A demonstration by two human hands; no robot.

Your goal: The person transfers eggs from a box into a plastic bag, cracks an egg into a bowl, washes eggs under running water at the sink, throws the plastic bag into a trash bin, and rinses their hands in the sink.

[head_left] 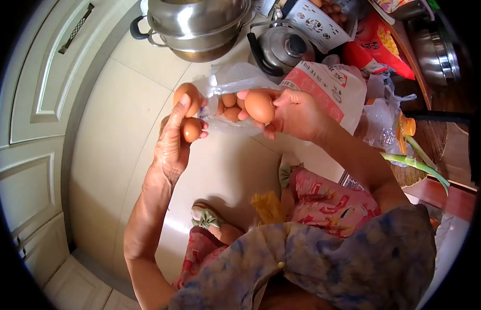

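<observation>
Floor [101,144] tiles run from the white cabinet [36,82] along their left edge to a big steel pot [199,31] at their far edge, with a kettle [284,49] beside it and a clear plastic bag [240,75] on the near side of both. Above the floor, the left hand [173,129] has its fingers curled around an upper egg [187,99] and a lower egg [191,129], while the right hand [300,112] grips a single egg [259,106] by the bag, where more brown eggs [231,114] lie.

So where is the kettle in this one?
In the head view, the kettle sits at the top, just right of centre, between the steel pot and the white perforated basket.
</observation>
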